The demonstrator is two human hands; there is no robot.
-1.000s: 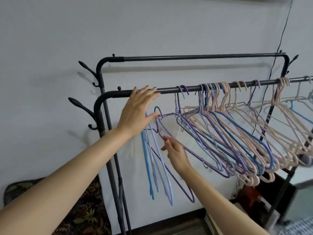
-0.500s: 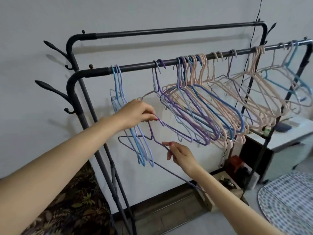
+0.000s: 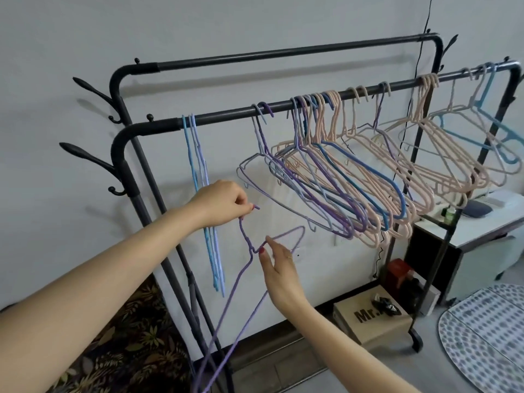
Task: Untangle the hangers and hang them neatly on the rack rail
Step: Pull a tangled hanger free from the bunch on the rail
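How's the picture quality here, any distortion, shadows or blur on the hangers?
Head view: wide-angle lens bows the front rack rail; soft daylight-like light throws faint shadows of the rack on the wall; no glare; the purple hanger in the left hand and right hand is sharp, the far pink hangers slightly soft.

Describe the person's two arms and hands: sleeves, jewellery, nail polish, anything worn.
Both forearms are bare, with no sleeves, watch or bracelet in view. The left hand shows red-painted nails at its fingertips. The right hand also has red nail polish, plain on the thumb, and wears a thin ring on one finger. No gloves on either.
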